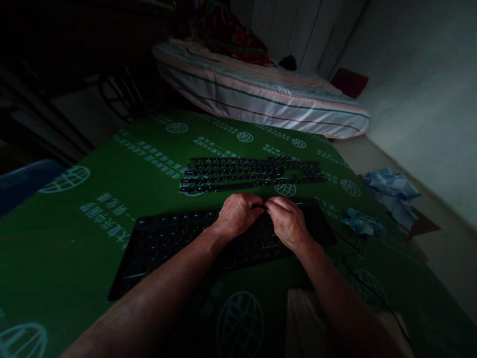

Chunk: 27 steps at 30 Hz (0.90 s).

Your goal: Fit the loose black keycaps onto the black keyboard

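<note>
The black keyboard lies flat on the green desk, slightly askew, under both forearms. It looks like light, stiff plastic that could slide on the smooth covering; its end edges would give the safest hold, away from the key field. The left hand and right hand meet over its far side, fingers bent and pinched close together; whether they grip a small part or only touch the board I cannot tell.

Just beyond, loose keycaps sit in rows. They are probably very light, hard and easily scattered, best pinched by their sides; a careless knuckle could spoil the order.

To the right, a thin cable curves near the right forearm and could snag. Crumpled blue material lies near the keyboard's right end. Farther off stands a bed with a striped cover.
</note>
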{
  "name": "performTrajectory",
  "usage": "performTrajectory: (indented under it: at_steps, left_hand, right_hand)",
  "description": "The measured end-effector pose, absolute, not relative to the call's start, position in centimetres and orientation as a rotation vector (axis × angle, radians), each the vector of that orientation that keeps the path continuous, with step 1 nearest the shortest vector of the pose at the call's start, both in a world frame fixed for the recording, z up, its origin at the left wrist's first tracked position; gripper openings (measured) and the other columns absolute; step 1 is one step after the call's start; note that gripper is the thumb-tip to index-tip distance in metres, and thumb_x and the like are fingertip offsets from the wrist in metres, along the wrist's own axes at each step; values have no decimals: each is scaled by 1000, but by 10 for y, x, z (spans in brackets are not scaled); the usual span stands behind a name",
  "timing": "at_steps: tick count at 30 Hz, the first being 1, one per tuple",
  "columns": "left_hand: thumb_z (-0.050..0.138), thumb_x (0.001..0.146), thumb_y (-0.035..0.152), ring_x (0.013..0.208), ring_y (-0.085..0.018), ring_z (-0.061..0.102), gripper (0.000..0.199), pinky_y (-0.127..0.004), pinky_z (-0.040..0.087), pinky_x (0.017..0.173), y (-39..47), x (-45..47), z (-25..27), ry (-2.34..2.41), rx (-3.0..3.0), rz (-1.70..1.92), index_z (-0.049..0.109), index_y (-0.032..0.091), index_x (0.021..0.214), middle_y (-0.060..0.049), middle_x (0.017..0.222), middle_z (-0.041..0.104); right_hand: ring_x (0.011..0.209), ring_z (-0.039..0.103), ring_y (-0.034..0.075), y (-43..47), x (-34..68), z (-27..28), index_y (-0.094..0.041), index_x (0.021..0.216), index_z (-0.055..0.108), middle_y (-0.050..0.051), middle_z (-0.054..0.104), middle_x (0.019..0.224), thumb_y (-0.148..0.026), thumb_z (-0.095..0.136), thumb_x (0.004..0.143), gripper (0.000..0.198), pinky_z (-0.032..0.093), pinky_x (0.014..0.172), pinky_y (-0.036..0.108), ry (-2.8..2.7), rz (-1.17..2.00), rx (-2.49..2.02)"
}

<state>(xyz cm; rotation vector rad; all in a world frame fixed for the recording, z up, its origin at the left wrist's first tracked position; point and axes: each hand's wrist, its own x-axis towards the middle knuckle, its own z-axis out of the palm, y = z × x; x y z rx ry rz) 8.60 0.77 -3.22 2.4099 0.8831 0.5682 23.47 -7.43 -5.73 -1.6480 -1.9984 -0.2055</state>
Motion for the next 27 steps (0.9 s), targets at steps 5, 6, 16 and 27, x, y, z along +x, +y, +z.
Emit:
performTrajectory:
  at_steps: [5,6,16,27]
  left_hand:
    - [62,74,19,73,-15,63,11,-23,43,63,7,86,-32,907,2413,593,70,22,81,1,79,70]
    - [61,74,19,73,-15,63,11,-23,43,63,6,86,-32,911,2413,592,70,22,80,1,79,70]
    - [61,73,20,71,-15,63,12,-22,43,62,5,87,-30,932,2396,596,70,23,79,2,76,70]
    - [62,74,20,71,-15,63,11,-22,42,61,6,87,-32,934,2408,593,70,23,80,2,77,70]
  right_hand:
    - [91,58,20,-74,235,-59,-17,97,65,9,64,98,-12,41,89,26,47,83,32,-2007,-253,-1630]
    - [91,58,20,-74,235,-59,-18,97,65,9,64,98,-12,41,89,26,47,83,32,-2007,-251,-1631]
    - [89,57,21,-75,234,-58,-17,98,65,9,64,95,-10,40,86,28,48,81,34,-2015,-255,-1635]
    - [88,57,22,-74,234,-57,-16,96,64,10,63,94,-9,40,86,27,48,80,35,-2022,-252,-1632]
